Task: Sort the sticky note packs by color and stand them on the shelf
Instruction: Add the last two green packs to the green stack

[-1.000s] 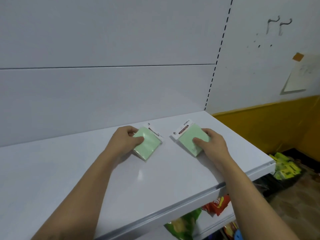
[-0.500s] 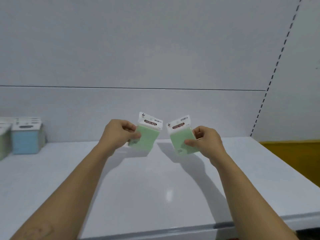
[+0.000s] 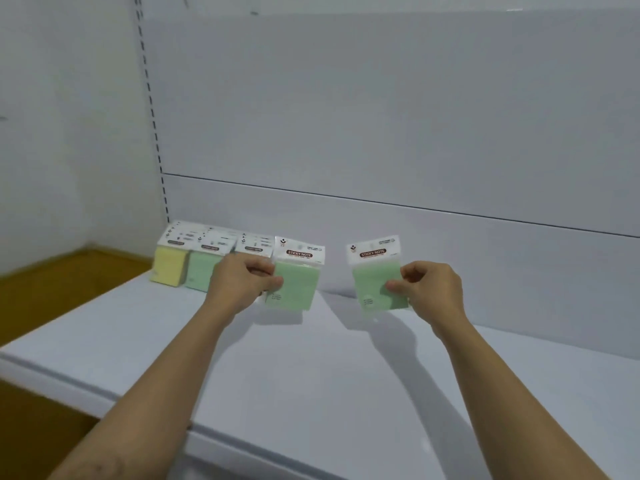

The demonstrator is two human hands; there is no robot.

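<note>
My left hand [image 3: 242,282] grips a green sticky note pack [image 3: 298,275] upright, just above the white shelf [image 3: 311,368]. My right hand [image 3: 429,289] pinches a second green pack [image 3: 372,275] by its right edge, also upright and off the surface. At the shelf's far left stand rows of packs against the back panel: a yellow row [image 3: 169,265], then a green row [image 3: 202,271], and a third row [image 3: 254,245] partly hidden behind my left hand. The left-hand pack hangs just right of that third row.
The white back panel [image 3: 381,133] rises behind the shelf. A perforated upright [image 3: 152,116] marks the shelf's left end, with a yellow-brown wall band [image 3: 52,289] beyond it. The shelf's front lip [image 3: 104,393] runs diagonally at lower left.
Both packs were lifted off the shelf surface and carried left while held upright. The view swung left, bringing the standing rows of packs at the shelf's left end into sight beside my left hand.
</note>
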